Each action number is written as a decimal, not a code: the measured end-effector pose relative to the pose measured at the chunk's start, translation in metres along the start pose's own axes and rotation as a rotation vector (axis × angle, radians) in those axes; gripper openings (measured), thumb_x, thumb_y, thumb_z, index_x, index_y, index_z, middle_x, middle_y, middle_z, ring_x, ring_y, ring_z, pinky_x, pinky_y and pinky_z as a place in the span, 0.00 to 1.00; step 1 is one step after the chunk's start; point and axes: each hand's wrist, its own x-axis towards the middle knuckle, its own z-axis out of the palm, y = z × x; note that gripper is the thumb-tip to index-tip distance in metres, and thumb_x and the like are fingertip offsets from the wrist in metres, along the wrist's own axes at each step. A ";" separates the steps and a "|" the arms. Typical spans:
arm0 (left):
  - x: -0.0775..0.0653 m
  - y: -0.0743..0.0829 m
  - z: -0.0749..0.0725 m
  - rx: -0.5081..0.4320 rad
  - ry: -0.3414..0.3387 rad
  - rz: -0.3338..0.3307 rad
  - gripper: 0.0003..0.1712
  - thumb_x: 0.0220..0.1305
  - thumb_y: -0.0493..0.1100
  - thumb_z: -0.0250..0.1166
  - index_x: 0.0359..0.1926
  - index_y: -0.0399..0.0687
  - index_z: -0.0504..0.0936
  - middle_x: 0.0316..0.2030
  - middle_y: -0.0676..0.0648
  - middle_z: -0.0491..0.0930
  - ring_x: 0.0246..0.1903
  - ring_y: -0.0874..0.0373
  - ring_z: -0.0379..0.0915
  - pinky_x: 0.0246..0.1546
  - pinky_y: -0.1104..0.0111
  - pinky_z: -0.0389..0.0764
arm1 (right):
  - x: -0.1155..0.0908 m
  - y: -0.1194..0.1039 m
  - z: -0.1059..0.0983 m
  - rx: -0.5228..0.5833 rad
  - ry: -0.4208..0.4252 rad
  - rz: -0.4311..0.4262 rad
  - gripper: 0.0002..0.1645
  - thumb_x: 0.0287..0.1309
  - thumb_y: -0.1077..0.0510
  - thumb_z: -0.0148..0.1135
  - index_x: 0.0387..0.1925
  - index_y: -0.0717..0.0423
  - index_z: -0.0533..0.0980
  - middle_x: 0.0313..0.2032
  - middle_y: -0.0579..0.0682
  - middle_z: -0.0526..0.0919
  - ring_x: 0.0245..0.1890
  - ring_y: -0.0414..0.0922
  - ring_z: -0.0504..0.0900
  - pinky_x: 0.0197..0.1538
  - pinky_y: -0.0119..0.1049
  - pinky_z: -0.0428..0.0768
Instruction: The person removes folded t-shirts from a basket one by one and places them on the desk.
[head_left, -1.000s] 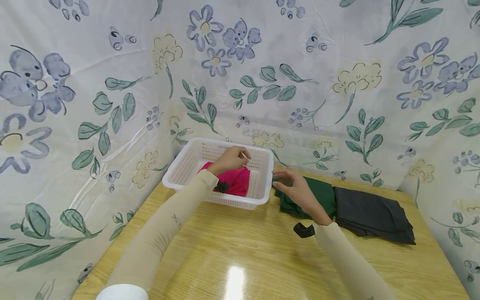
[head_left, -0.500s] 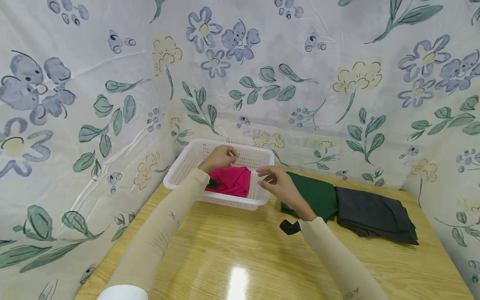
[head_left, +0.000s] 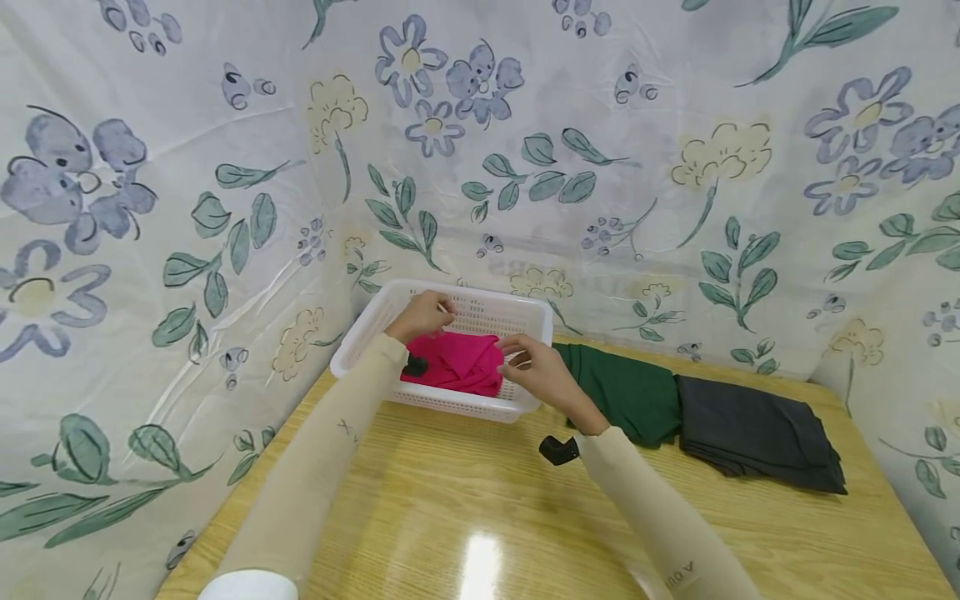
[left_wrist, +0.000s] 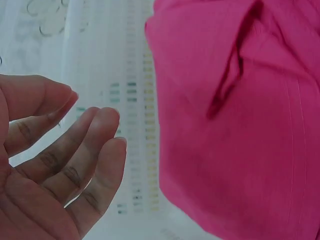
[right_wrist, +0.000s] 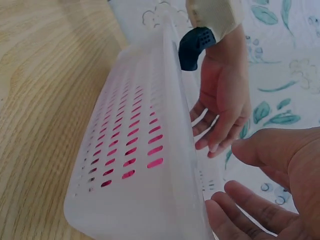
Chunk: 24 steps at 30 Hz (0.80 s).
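Note:
Inside a white perforated plastic basket (head_left: 525,402) lies a folded bright pink cloth (head_left: 468,362), seen close up as pink fabric (left_wrist: 225,130) in the left wrist view. Over the basket's left part hovers my left hand (head_left: 422,317), its fingers loosely bent with nothing between them and apart from the cloth. My right hand (head_left: 536,367) is over the basket's right end, fingers spread and slightly bent, also holding nothing. In the right wrist view the right hand (right_wrist: 280,190) is beside the basket rim; whether a fingertip touches it, I cannot tell.
Right of the basket lies a folded dark green cloth (head_left: 626,392), with a folded dark grey cloth (head_left: 757,433) beside it. All stand on a wooden table (head_left: 450,492). A flower-patterned white sheet (head_left: 525,208) hangs behind and at both sides.
My left hand has moved left within the basket, away from its middle. My right hand has moved left from beside the green cloth to over the basket's right end.

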 end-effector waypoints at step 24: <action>-0.011 -0.023 -0.023 0.267 0.050 -0.184 0.05 0.63 0.34 0.54 0.32 0.38 0.76 0.26 0.45 0.73 0.24 0.55 0.69 0.21 0.66 0.77 | 0.034 -0.012 0.042 -0.127 -0.059 0.268 0.33 0.65 0.52 0.71 0.65 0.61 0.72 0.64 0.64 0.74 0.65 0.58 0.69 0.60 0.52 0.77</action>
